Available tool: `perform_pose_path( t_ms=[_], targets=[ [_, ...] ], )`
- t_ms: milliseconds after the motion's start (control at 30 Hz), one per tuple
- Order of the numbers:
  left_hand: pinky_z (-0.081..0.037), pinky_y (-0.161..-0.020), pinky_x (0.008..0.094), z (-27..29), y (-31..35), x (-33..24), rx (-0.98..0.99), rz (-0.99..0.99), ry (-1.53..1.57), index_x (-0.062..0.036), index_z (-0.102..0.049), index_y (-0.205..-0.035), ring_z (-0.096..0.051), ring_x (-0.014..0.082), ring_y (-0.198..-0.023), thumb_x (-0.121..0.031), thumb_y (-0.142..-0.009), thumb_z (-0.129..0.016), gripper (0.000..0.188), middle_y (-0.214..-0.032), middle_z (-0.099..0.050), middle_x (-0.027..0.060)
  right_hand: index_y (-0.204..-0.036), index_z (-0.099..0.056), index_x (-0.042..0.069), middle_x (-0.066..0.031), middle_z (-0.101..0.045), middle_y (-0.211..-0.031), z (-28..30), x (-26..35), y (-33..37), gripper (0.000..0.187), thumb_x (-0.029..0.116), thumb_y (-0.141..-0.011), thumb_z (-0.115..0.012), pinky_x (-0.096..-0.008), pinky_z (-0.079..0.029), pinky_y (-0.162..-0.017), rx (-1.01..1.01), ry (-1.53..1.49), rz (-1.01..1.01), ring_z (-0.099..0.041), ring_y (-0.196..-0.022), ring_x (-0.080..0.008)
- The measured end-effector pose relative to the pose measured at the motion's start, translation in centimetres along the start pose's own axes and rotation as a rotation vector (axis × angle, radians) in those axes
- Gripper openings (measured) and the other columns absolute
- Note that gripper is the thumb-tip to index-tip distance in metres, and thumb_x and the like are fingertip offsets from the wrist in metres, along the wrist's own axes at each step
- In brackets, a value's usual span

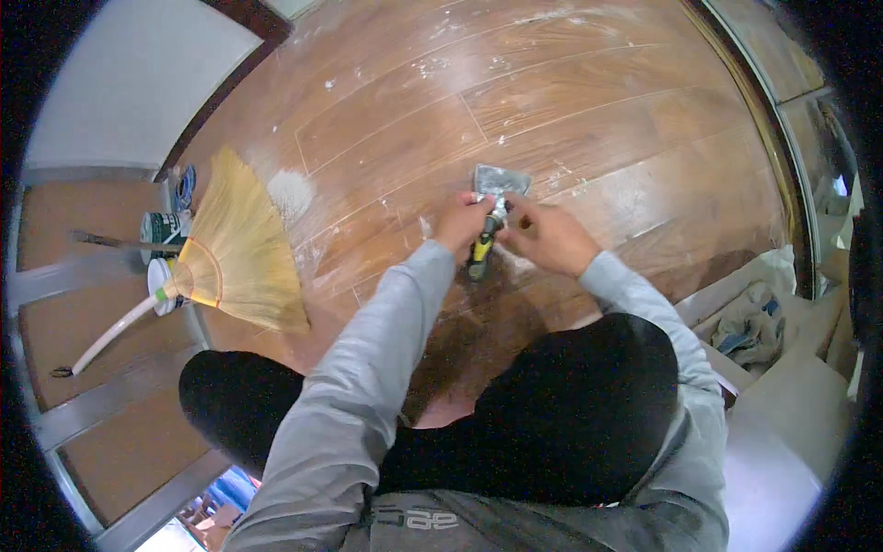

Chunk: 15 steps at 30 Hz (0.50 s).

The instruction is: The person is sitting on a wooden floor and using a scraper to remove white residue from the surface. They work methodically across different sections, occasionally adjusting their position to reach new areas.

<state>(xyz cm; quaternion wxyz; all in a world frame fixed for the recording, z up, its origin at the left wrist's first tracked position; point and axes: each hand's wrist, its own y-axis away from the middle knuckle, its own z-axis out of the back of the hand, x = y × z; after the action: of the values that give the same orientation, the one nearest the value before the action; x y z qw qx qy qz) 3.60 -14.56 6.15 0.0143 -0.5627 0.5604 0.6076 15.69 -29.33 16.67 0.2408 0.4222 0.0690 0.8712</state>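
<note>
Low over the wood-look floor, a scraper [502, 180] has its wide blade, smeared grey-white, pointing away from me. Its black and yellow-green handle points back toward my knees. My left hand [463, 224] is closed on the scraper's neck, fingertips at the base of the blade. From the other side my right hand [555, 239] has its fingers curled at the same neck, with the thumb beside the handle. Some whitish material shows between the fingertips; what it is exactly I cannot tell.
A straw broom [248, 248] lies at the left, its pale handle over a metal-framed panel [101, 285]. Behind it stand a dark green can [161, 227] and a white lid [161, 283]. White dust [291, 193] spots the floor [386, 120]. Crumpled cloth [750, 327] lies at the right.
</note>
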Motion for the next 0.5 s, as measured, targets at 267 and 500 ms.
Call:
perform_pose_path(
  t_ms=[267,500],
  targets=[
    [-0.044,-0.050,0.0354,-5.6,-0.8,3.9,-0.238,0.040,0.104,-0.0079,-0.063,-0.095,-0.058,0.0181,-0.060,-0.025,-0.099,-0.059,0.018,-0.075,-0.062,0.0070,-0.138,-0.048,-0.003,-0.0312,-0.067,-0.105,-5.6,-6.1,-2.0,0.068,0.027,-0.080,-0.067,-0.0503,-0.052,-0.090,-0.067,-0.013,-0.055,-0.065,-0.100,-0.0465],
    [-0.052,-0.062,0.0374,-7.1,-0.9,1.8,-0.104,0.071,0.441,-0.0090,-0.060,-0.105,-0.063,0.0194,-0.077,-0.029,-0.100,-0.055,0.021,-0.095,-0.063,0.0053,-0.124,-0.060,0.004,-0.0256,-0.069,-0.111,0.5,-4.2,-5.1,0.050,0.029,-0.080,-0.066,-0.0491,-0.053,-0.089,0.245,0.270,-0.038,-0.067,-0.100,-0.0436]
  ],
)
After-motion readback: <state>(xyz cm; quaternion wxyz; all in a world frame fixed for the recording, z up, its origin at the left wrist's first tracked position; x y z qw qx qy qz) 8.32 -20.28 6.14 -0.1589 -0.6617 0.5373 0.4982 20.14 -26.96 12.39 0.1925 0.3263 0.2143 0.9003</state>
